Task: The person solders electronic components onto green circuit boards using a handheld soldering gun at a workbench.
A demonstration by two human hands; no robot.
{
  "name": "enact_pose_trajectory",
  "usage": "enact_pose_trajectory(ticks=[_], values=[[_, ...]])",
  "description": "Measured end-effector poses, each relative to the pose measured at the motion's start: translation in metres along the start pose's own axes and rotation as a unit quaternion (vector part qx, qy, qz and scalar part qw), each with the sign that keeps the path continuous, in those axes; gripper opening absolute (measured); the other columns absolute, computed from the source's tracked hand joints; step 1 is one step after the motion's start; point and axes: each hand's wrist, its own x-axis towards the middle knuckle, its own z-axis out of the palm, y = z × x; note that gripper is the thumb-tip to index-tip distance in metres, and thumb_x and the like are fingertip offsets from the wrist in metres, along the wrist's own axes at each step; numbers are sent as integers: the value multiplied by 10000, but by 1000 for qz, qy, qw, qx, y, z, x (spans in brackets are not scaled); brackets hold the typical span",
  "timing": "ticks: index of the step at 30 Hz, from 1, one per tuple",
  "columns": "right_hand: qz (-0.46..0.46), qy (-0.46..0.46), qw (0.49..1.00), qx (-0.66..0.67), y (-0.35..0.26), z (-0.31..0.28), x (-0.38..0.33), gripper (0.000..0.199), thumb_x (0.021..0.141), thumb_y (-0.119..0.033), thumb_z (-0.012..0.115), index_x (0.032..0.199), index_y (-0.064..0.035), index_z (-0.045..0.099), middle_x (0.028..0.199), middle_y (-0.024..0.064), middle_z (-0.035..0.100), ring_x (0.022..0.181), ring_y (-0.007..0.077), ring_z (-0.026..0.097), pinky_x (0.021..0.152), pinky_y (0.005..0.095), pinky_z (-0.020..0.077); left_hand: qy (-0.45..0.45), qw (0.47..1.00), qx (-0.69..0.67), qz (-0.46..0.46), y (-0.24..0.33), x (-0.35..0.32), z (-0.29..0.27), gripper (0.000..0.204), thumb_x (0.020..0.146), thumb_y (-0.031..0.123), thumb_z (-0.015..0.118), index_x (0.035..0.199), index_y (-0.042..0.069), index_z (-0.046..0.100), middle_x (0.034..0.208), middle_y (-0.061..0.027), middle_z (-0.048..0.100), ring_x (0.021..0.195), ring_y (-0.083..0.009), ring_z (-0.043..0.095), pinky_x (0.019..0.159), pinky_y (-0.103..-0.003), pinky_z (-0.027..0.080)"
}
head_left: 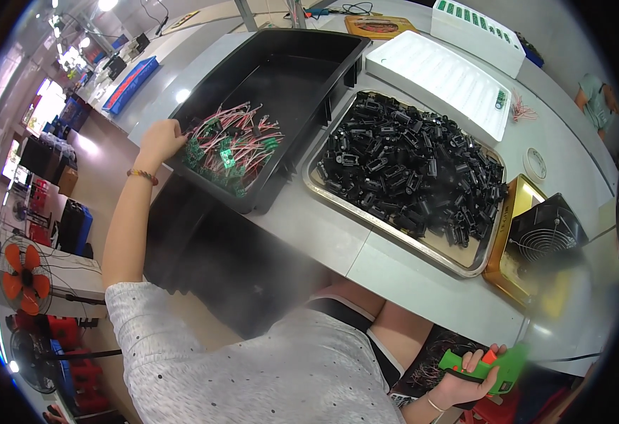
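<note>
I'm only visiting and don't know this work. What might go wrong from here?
The wired circuit boards in the black bin lie jumbled, so pulling one out might drag others or strain a wire. The left hand is right beside them.

The black parts are heaped in the metal tray; a knock could tip some out.

The right hand holds a green tool past the table's edge; if it slipped, it might fall.

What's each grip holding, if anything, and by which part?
Right grip: a green handheld tool, held around its handle. Left grip: curled at the left rim of the black bin; can't tell if it holds anything.
</note>
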Motion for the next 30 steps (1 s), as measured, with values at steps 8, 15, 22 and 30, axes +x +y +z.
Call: enact_pose_trajectory(ticks=[8, 15, 22, 30], values=[[-13, 13, 1000, -12, 0, 2, -1, 351, 847, -162, 391, 1138, 26, 335, 1037, 116, 443, 500, 105, 349, 464, 218, 326, -68, 936, -243, 247, 30, -9, -16, 147, 736, 172, 508, 778, 39, 553, 758, -95, 504, 747, -213, 466, 709, -299, 386], [-14, 29, 999, -10, -2, 4, 0, 354, 841, -157, 402, 1131, 36, 335, 1022, 120, 443, 498, 105, 352, 460, 218, 325, -165, 928, -263, 208, 19, -27, -23, 227, 776, 200, 462, 731, 20, 593, 730, -116, 539, 758, -243, 508, 706, -307, 393], [-17, 19, 1000, -3, -2, 2, 1, 355, 845, -160, 391, 1136, 36, 334, 1038, 120, 447, 504, 107, 352, 468, 222, 324, 34, 938, -251, 238, 80, -50, -56, 143, 763, 129, 516, 786, -1, 571, 730, -113, 539, 718, -260, 525, 666, -327, 409], [-13, 14, 1000, 1, -3, -2, -2, 348, 847, -160, 388, 1134, 28, 333, 1046, 117, 450, 508, 105, 352, 470, 220, 323, -163, 911, -250, 286, 90, -47, -50, 279, 816, 246, 449, 762, 6, 581, 795, -139, 546, 764, -285, 509, 676, -343, 402]])
